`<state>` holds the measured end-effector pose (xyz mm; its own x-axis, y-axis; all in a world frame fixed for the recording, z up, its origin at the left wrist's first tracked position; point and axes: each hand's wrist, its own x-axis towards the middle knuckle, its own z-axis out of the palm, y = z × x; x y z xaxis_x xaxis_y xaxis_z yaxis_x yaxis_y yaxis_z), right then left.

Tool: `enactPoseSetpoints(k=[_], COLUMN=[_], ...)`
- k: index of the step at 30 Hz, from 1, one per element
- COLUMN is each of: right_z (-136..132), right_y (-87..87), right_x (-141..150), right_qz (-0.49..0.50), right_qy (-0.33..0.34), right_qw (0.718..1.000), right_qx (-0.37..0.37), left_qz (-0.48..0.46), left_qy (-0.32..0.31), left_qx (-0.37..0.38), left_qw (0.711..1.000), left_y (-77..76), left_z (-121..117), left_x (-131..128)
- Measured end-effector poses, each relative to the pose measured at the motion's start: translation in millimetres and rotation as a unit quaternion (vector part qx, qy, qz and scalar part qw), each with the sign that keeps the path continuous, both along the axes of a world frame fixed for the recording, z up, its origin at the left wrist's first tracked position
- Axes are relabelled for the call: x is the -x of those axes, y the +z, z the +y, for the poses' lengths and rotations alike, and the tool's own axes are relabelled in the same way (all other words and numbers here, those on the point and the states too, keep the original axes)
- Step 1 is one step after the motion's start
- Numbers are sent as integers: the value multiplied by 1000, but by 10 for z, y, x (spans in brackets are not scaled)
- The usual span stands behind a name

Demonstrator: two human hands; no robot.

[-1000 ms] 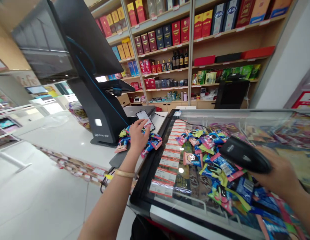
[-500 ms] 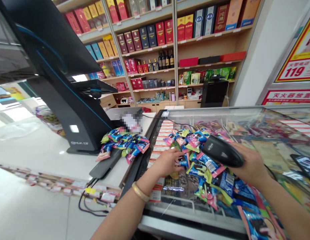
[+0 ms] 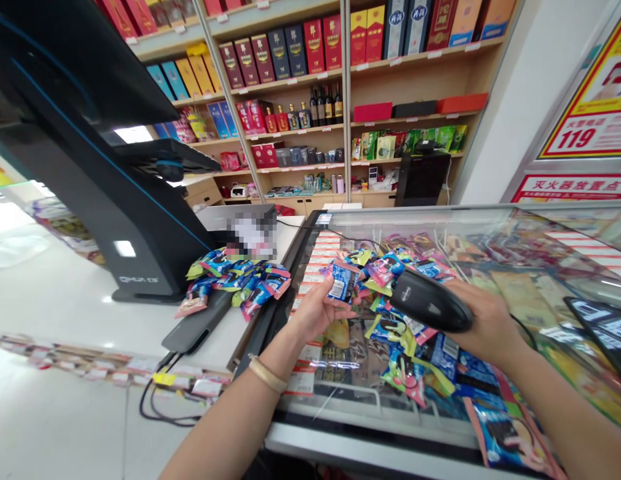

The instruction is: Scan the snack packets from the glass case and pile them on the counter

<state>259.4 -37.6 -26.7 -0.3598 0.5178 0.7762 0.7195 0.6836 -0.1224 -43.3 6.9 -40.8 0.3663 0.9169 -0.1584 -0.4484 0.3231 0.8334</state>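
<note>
My left hand holds a small blue snack packet upright, its back label facing a black handheld barcode scanner. My right hand grips that scanner, whose nose points left at the packet from a short gap. Both hands hover over a glass-topped freezer strewn with several loose colourful packets. A second heap of packets lies on the white counter to the left.
A black checkout terminal stands on the white counter at left, with cables hanging off its front. Price labels line the freezer's left rim. Shelves of boxed bottles fill the back wall. A red-and-yellow sign hangs at right.
My left hand left the counter heap, crossed right to the freezer pile, picked up a blue packet and raised it in front of the scanner. My right hand drew the scanner leftward.
</note>
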Motion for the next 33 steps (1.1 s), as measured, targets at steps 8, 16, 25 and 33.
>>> enactPoseSetpoints(k=[8, 16, 25, 33], right_z=[-102, -111, -110, -25], right_y=[121, 117, 106, -19], right_x=[133, 160, 145, -12], right_qz=[-6, -13, -16, -33], right_qy=[53, 60, 57, 60], right_qw=[997, 996, 995, 998], right_qx=[53, 61, 74, 0], left_qz=[4, 5, 13, 142], left_qy=[70, 80, 78, 224], left_qx=[1, -12, -24, -209], left_qw=[998, 997, 997, 941], left_y=[-92, -83, -79, 16], left_z=[14, 0, -2, 116], left_x=[-113, -134, -149, 143])
